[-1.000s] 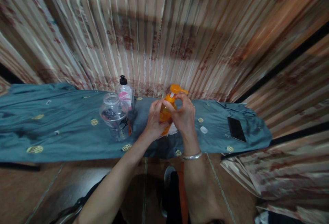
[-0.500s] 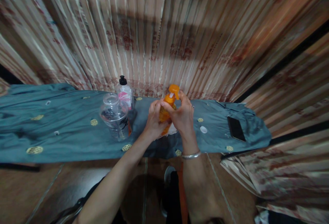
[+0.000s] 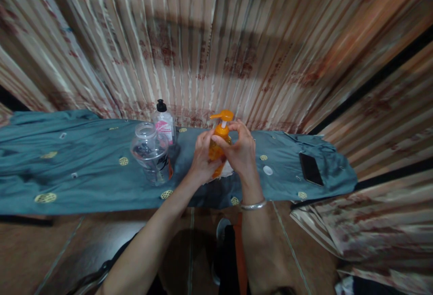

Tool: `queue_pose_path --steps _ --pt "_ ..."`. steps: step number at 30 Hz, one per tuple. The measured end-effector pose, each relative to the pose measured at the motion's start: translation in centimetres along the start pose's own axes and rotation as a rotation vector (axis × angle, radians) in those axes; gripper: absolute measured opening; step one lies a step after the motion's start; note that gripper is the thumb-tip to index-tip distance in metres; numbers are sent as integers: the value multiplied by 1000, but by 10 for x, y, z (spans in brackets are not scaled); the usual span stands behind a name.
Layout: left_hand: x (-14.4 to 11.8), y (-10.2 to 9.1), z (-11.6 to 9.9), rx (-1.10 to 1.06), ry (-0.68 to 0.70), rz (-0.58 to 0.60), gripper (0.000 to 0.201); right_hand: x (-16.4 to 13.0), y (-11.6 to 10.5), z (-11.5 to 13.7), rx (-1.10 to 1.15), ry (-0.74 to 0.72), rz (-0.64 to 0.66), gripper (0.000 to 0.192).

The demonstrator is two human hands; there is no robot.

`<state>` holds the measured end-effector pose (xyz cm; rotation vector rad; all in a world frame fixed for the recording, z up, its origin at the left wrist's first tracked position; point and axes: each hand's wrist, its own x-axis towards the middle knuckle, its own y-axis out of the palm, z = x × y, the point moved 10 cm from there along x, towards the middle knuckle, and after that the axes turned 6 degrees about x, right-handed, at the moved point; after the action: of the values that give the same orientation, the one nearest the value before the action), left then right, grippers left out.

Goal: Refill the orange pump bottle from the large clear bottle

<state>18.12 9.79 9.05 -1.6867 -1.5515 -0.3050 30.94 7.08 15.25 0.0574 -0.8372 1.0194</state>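
Note:
An orange pump bottle (image 3: 216,152) stands upright, or nearly so, at the middle of the cloth-covered surface. My left hand (image 3: 203,157) is wrapped around its body from the left side. With a silver bangle on the wrist, my right hand (image 3: 242,146) closes on the bottle's upper part, thumb against the front and fingers by the collar. The orange pump head (image 3: 223,115) rises above both hands, its spout pointing left. Part of a white cloth or tissue (image 3: 226,171) shows at the bottle's foot. My hands hide much of the bottle.
Left of my hands stand a clear plastic jar (image 3: 150,155) and, behind it, a clear bottle with a black cap (image 3: 165,126). A white disc (image 3: 268,170) and a black phone (image 3: 310,169) lie to the right on the teal cloth (image 3: 94,164). Curtains (image 3: 189,51) hang behind.
The pump head has turned: its spout pointed down toward me and now points left. My right hand has shifted slightly, while my left hand keeps its place on the bottle.

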Motion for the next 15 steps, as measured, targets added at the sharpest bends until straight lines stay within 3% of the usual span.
queue_pose_path --steps 2,6,8,12,15 --pt "0 0 -1 -1 2 -4 73 1 3 1 59 -20 85 46" --pt "0 1 -3 -1 -4 -14 72 0 11 9 159 -107 242 30" --pt "0 1 -2 0 -9 -12 72 0 12 8 124 -97 199 25" --pt "0 -1 -1 2 -14 -1 70 -2 4 4 -26 -13 -25 33" --pt "0 -1 -2 3 -11 1 70 -2 5 3 13 -2 5 45"
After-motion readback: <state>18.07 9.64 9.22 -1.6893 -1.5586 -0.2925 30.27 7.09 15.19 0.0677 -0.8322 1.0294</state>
